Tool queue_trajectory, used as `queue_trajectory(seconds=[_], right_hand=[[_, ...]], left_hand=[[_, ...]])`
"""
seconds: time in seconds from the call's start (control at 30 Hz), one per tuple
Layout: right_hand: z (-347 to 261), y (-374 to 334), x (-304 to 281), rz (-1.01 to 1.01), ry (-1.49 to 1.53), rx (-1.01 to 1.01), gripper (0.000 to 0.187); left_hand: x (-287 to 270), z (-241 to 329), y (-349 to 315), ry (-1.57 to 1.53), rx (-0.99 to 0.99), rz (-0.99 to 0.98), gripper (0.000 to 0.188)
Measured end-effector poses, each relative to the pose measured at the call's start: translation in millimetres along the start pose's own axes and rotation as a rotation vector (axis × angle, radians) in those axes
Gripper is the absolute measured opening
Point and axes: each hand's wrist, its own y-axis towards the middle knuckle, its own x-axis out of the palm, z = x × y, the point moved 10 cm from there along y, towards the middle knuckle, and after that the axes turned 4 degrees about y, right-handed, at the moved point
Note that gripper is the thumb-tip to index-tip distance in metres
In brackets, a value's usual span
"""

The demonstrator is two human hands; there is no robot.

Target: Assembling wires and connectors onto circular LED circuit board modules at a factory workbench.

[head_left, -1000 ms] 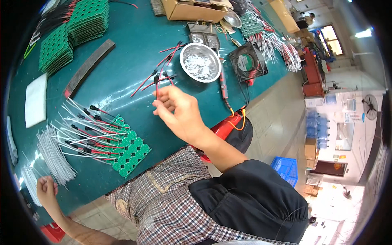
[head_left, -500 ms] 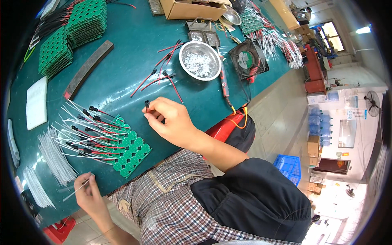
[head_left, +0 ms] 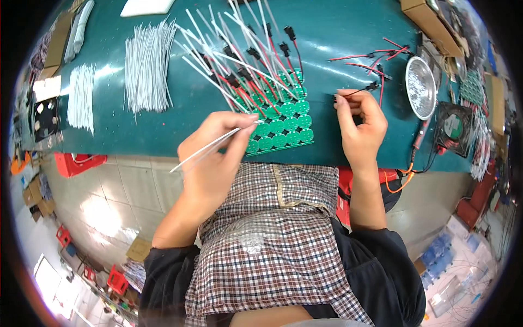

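My left hand [head_left: 212, 150] pinches a thin white wire [head_left: 188, 161] between thumb and forefinger; it may be more than one strand. Its fingertips are at the left edge of a green circuit board panel [head_left: 279, 126] made of joined round pads. Many white wires and red-and-black leads with black plugs lie across the panel's far part. To the right of the panel, my right hand [head_left: 363, 131] is closed on a short connector lead [head_left: 355, 92], whose black plug [head_left: 372, 86] points away to the right. The lead's other end is partly hidden at the fingertips.
Two bundles of white wires [head_left: 148, 68] lie on the green table [head_left: 218, 16] at left. Loose connector leads [head_left: 359, 56], a metal bowl [head_left: 420, 87] with white bits, a soldering iron [head_left: 420, 134] and a black fan [head_left: 455, 126] are at right. A white pad [head_left: 146, 6] lies at the back.
The view has swung round toward the left. My left hand has brought the white wire from beside the bundles to the panel. My right hand's grip has shifted from the plug to the lead.
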Motion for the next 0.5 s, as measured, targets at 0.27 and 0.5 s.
queue_trajectory(seconds=[0.27, 0.5], right_hand=[[-2, -1, 6, -0.002, -0.023, -0.071, 0.010], [-3, -1, 7, -0.058, -0.076, -0.045, 0.003]], left_hand=[[10, 14, 1, 0.344, 0.250, 0.057, 0.017], [12, 19, 1, 0.353, 0.303, 0.093, 0.020]])
